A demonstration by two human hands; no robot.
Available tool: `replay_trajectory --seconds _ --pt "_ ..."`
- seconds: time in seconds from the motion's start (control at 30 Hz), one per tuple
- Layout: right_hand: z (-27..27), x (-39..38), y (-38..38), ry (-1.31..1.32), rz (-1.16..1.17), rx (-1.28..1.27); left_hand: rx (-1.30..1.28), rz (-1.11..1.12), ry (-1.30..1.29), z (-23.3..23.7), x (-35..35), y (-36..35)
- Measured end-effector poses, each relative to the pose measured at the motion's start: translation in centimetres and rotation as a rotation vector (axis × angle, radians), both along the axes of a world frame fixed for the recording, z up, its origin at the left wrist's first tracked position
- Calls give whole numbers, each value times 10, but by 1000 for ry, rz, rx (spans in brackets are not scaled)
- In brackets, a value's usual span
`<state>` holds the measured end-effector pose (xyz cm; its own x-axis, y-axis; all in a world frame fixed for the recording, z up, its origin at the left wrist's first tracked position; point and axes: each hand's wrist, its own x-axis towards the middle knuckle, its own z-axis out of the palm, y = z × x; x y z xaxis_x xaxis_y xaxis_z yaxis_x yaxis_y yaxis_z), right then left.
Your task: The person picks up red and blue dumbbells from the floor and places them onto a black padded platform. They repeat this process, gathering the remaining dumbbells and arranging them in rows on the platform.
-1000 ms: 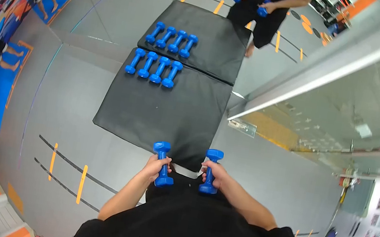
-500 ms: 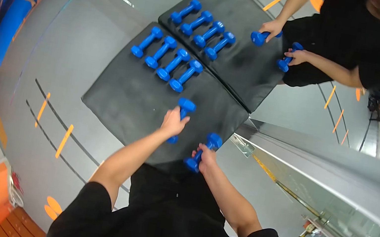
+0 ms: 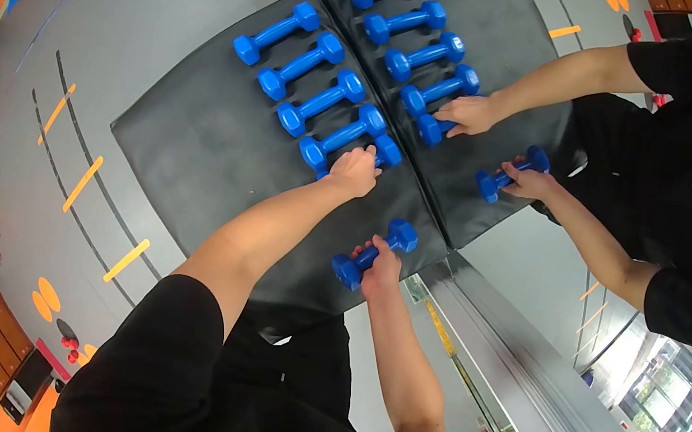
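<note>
My left hand (image 3: 356, 171) grips a blue dumbbell (image 3: 387, 151) at the end of a row, its near end mostly hidden by the hand. Several matching dumbbells, the closest being this one (image 3: 343, 137), lie parallel beside it on a black padded mat (image 3: 197, 122). Lower down, my right hand (image 3: 384, 265) is wrapped around the handle of a second dumbbell (image 3: 402, 236), held over the mat's near right part.
Across the mat's far edge, what looks like a mirror shows a matching row of dumbbells (image 3: 404, 21) and a person in black (image 3: 671, 188) in the same pose. A metal ledge (image 3: 513, 363) runs along the right. Orange and black marks line the grey floor (image 3: 119, 41).
My left hand has moved its dumbbell forward to the end of the row. My right hand still holds the other dumbbell. The camera view has shifted closer and turned.
</note>
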<state>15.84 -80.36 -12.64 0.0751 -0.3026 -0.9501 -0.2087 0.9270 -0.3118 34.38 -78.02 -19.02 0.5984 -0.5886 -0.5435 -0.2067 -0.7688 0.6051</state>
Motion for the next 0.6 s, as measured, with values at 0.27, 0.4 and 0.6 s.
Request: replay_trajectory --seconds 0.27,0.4,0.6 --pt "-47 55 -12 -100 23 -149 -47 -67 -37 -5 4 -1" --pt "-75 71 -20 -130 18 -244 -44 -86 -10 -4 5 0" --pt "-80 75 -17 -81 52 -339 -56 -105 25 -10 3 -3"
